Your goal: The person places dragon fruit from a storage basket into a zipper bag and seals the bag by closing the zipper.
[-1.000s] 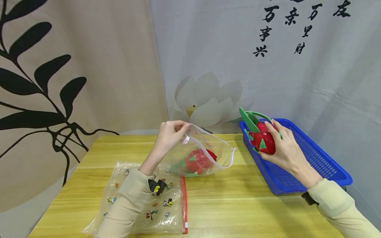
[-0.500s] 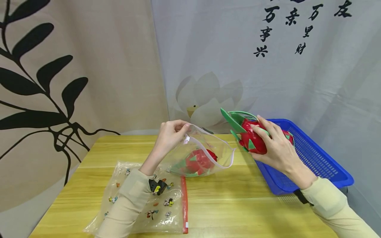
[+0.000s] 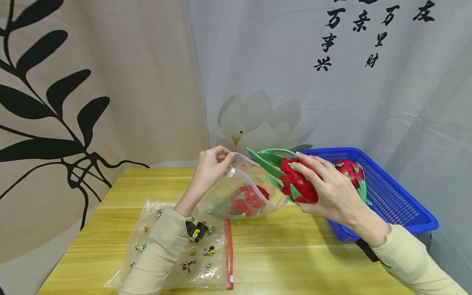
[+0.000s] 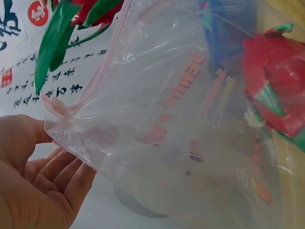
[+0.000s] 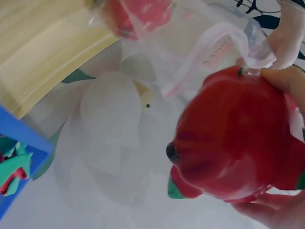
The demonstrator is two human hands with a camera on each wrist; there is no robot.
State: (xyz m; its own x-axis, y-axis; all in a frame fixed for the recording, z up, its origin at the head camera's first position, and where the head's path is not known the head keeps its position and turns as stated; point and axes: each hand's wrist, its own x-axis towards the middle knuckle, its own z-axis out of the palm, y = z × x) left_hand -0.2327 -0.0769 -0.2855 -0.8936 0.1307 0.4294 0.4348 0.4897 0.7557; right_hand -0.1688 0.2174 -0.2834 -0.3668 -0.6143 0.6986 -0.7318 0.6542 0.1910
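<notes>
Left sleeve [image 3: 147, 262]: long, plain, pale cream
Left cuff [image 3: 170, 226]: wide, same cloth
Left band [image 3: 189, 227]: black, angular
Left hand [image 3: 210, 167]: bare
Right sleeve [image 3: 431, 270]: matching cream, creased
Right cuff [image 3: 400, 246]: wide, cream
Right band [image 3: 368, 250]: black, slim
Right hand [image 3: 333, 190]: bare

From the head view, at one o'clock, I read black brushed characters [image 3: 329, 42] on the pale grey fabric curtain [image 3: 258, 53]: the column 万事兴, then 亲, then 万里财, with 友 at two o'clock; others are cut by the upper edge. In my left wrist view, a red round stamp [image 4: 38, 13] and a red square seal [image 4: 6, 78], around ten o'clock, are too small for me. Pink lettering [image 4: 185, 78] on the clear, pink-rimmed plastic bag [image 4: 157, 76] is too blurred.
</notes>
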